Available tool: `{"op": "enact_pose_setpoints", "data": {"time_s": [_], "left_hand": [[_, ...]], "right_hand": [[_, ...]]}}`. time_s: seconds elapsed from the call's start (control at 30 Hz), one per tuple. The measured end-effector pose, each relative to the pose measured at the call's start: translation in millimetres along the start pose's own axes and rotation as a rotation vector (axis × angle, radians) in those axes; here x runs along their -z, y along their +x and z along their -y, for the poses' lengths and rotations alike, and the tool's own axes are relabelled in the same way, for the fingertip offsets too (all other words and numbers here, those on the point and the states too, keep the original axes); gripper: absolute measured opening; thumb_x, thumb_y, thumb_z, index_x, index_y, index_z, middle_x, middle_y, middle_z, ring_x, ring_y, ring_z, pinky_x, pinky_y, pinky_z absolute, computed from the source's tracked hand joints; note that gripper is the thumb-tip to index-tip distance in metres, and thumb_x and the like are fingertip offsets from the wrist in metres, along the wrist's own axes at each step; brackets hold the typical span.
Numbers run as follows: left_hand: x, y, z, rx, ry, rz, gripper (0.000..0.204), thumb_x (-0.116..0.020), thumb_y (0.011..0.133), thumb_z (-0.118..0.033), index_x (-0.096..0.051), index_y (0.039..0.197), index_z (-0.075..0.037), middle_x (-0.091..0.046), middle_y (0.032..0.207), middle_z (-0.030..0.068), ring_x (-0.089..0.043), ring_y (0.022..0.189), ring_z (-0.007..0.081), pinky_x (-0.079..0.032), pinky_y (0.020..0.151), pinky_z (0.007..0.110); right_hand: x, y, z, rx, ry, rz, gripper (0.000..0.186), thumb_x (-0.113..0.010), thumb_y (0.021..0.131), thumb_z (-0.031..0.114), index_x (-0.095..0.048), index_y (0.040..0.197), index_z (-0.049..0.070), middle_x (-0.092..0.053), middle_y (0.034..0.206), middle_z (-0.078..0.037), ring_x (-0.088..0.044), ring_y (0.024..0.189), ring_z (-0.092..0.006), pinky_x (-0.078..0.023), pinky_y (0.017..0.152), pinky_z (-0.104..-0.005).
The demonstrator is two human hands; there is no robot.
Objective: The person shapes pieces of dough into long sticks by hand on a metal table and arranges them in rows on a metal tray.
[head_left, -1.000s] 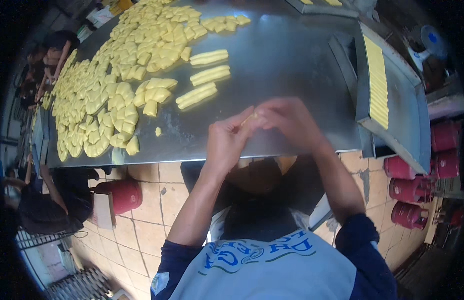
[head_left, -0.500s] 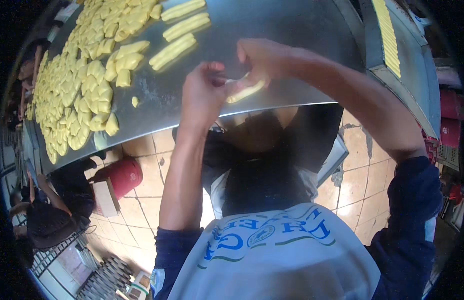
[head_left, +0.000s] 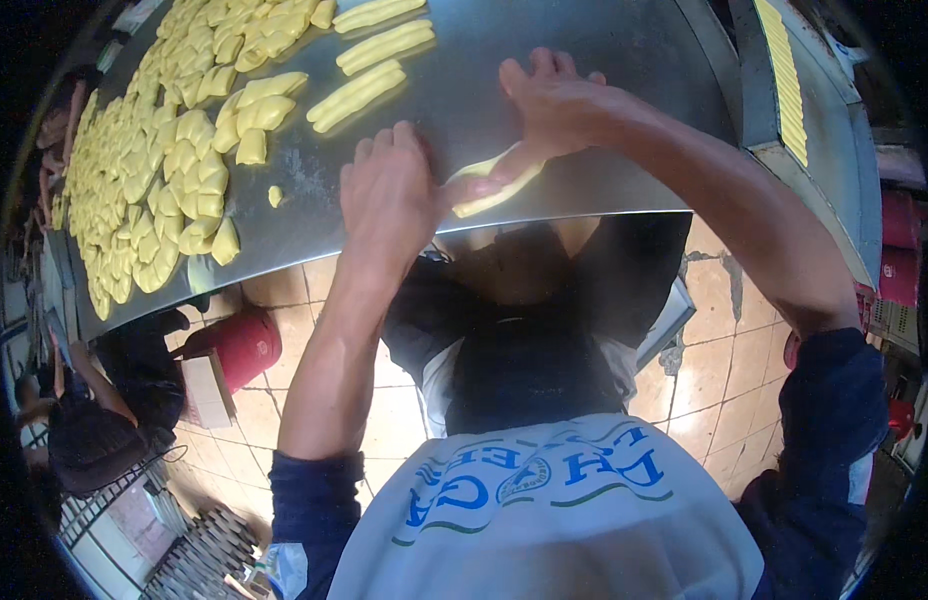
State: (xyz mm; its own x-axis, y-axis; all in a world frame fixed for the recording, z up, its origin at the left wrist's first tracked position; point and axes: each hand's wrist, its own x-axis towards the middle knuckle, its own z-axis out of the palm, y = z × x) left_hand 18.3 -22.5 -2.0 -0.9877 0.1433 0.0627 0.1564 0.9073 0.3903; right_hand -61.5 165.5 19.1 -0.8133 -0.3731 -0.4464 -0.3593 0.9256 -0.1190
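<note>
A flattened strip of pale yellow dough (head_left: pixel 481 205) lies close to the near edge of the metal table (head_left: pixel 454 90). Both my thumbs press into its middle from either side. My left hand (head_left: pixel 389 190) rests beside its left end, fingers extended forward over the table top. Around the right end is my right hand (head_left: pixel 564 108), its fingers spread on the metal. Neither hand grips the dough. Three longer dough strips (head_left: pixel 357 96) lie side by side beyond my left hand. A small dough scrap (head_left: pixel 275 196) sits left of it.
A large heap of cut dough pieces (head_left: pixel 134 190) covers the table's left part. At the right stands a metal-sided tray with a ridged yellow row (head_left: pixel 781 85). Below the table are a red bucket (head_left: pixel 252 345) and tiled floor. Another person (head_left: pixel 99 425) is at the far left.
My fingers have opened out from their curled hold and come down on the table. The dough strip now lies flatter and wider under my thumbs.
</note>
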Motion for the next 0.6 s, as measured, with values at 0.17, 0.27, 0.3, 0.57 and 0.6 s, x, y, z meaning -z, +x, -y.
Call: {"op": "enact_pose_setpoints", "data": {"time_s": [0.17,0.27,0.3,0.57,0.6], "left_hand": [[1.8,-7.9,10.3,-0.105,0.073,-0.083,0.064,-0.071,0.068,-0.062,-0.057,0.084,-0.001,-0.057,0.077,0.0151,-0.056,0.079,0.0335,-0.045,0.070,0.041],[1.2,-2.3,12.6,-0.055,-0.030,-0.076,0.062,-0.070,0.071,-0.060,-0.056,0.085,-0.001,-0.059,0.079,0.0152,-0.056,0.081,0.0329,-0.045,0.071,0.042],[0.1,-1.0,12.6,-0.044,-0.028,-0.065,0.062,-0.070,0.071,-0.060,-0.056,0.085,-0.001,-0.059,0.079,0.0152,-0.056,0.081,0.0329,-0.045,0.071,0.042],[4.4,-8.2,25.5,0.039,0.030,-0.132,0.054,-0.064,0.082,-0.054,-0.059,0.088,0.000,-0.061,0.084,0.0157,-0.057,0.083,0.0324,-0.045,0.074,0.042],[5.0,-9.1,25.3,0.011,0.006,-0.138,0.055,-0.064,0.082,-0.054,-0.059,0.089,0.000,-0.060,0.085,0.0156,-0.057,0.083,0.0320,-0.045,0.075,0.041]], "right_hand": [[2.0,-6.7,-21.8,-0.152,-0.038,-0.110,0.113,-0.078,0.047,0.069,-0.036,0.131,0.006,-0.036,0.129,-0.025,-0.033,0.128,-0.0421,-0.034,0.097,-0.0595],[2.8,2.2,-24.9,-0.131,-0.059,0.045,0.110,-0.077,0.049,0.070,-0.037,0.131,0.007,-0.035,0.130,-0.025,-0.034,0.127,-0.0422,-0.036,0.097,-0.0570],[1.8,4.4,-24.5,-0.155,-0.018,0.000,0.111,-0.076,0.050,0.071,-0.037,0.131,0.007,-0.036,0.131,-0.024,-0.034,0.127,-0.0410,-0.036,0.097,-0.0567],[-3.6,-34.5,-39.4,-0.006,0.390,-0.081,0.060,-0.072,0.076,0.050,-0.065,0.107,-0.002,-0.063,0.109,-0.022,-0.061,0.104,-0.0323,-0.049,0.085,-0.0410],[-17.5,-49.2,-31.9,0.112,0.499,-0.226,0.043,-0.072,0.079,0.037,-0.068,0.098,-0.002,-0.065,0.096,-0.018,-0.064,0.091,-0.0290,-0.051,0.078,-0.0377]]}}
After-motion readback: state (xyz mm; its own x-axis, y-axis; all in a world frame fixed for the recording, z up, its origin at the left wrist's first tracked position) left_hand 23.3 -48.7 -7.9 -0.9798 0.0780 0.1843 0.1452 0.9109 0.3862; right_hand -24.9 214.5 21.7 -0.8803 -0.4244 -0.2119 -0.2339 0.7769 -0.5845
